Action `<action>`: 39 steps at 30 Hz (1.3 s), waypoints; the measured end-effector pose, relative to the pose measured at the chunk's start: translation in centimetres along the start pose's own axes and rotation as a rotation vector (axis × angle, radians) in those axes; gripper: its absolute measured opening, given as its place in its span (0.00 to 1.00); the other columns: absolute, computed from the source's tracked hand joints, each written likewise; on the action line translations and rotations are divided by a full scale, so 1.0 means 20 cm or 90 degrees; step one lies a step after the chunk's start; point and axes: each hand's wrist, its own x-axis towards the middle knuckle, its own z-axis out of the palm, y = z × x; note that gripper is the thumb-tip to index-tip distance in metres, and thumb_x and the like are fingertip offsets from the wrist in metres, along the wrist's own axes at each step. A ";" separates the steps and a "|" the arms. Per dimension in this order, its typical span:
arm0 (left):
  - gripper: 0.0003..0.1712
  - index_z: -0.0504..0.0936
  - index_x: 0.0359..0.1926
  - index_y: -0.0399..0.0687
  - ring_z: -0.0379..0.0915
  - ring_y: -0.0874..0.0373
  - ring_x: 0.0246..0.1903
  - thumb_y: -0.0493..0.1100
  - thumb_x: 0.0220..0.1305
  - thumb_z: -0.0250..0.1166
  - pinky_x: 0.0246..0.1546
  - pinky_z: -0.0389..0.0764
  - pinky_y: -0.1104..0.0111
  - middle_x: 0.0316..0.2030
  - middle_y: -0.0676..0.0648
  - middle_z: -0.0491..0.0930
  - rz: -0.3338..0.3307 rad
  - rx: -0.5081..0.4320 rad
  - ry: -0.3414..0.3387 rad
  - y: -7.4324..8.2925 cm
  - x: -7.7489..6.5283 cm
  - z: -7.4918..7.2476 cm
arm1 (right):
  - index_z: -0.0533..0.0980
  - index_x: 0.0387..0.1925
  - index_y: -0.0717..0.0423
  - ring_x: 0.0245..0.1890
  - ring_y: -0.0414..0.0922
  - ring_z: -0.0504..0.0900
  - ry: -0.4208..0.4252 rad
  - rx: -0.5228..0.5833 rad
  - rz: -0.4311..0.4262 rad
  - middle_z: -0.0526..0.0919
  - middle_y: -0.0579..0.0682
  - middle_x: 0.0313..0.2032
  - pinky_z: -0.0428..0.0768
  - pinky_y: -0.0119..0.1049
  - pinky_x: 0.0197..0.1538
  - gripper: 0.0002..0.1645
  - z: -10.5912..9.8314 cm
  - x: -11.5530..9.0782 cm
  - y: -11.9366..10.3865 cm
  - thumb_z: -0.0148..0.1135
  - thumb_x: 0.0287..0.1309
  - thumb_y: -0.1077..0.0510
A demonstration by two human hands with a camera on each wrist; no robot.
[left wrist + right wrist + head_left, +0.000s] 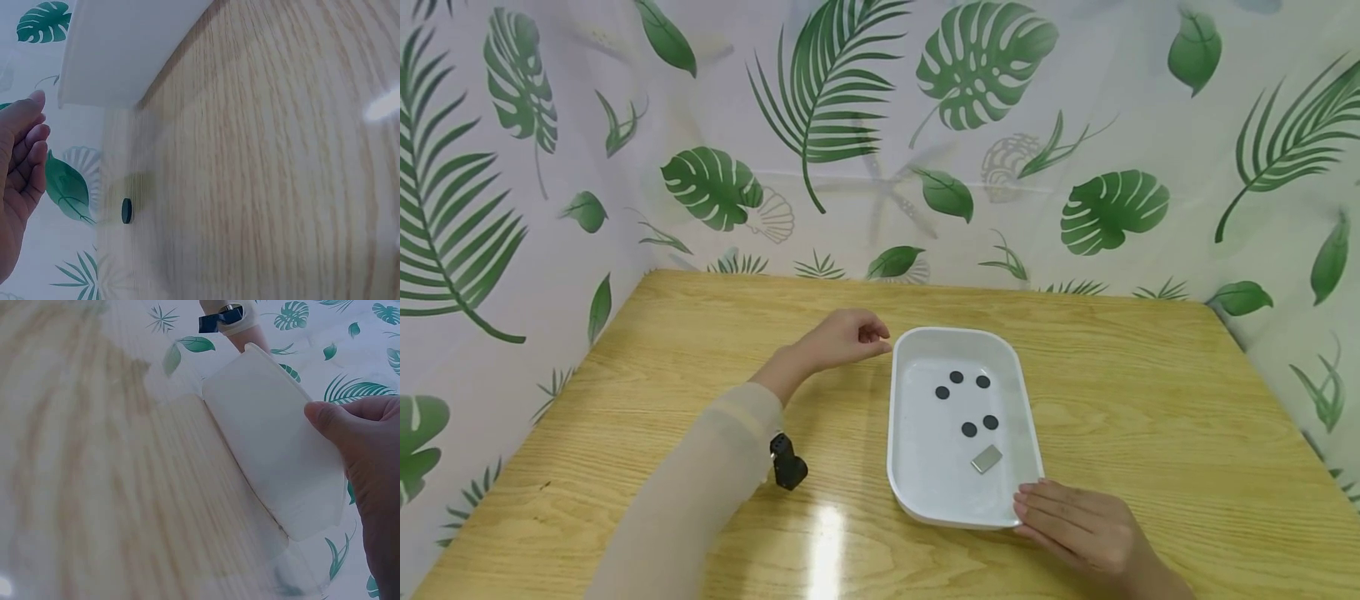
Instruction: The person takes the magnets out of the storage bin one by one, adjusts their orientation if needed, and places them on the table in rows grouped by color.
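A white tray [964,508] stands on the wooden table. Several small black discs [969,429] and a grey rectangular block [987,459] lie in it. My right hand [1078,525] grips the tray's near right corner, fingers over the rim and the thumb [322,415] against the outside wall. Just outside the far left part of the rim is my left hand [850,337], its fingers loosely curled and holding nothing. One more black disc [127,210] shows on the table in the left wrist view; the left arm hides it in the head view.
The wooden table [1150,375] reaches back to a white cloth [850,225] with green leaf prints, which also hangs along both sides. A black camera mount [787,462] sticks out from the left wrist. Glare shows near the table's front.
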 end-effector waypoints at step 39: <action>0.16 0.80 0.46 0.37 0.72 0.61 0.36 0.43 0.61 0.65 0.38 0.74 0.76 0.36 0.49 0.79 0.114 0.026 -0.107 0.28 0.13 0.14 | 0.85 0.30 0.62 0.26 0.45 0.85 -0.010 -0.002 0.002 0.86 0.56 0.26 0.81 0.34 0.28 0.10 -0.01 0.02 0.00 0.64 0.58 0.59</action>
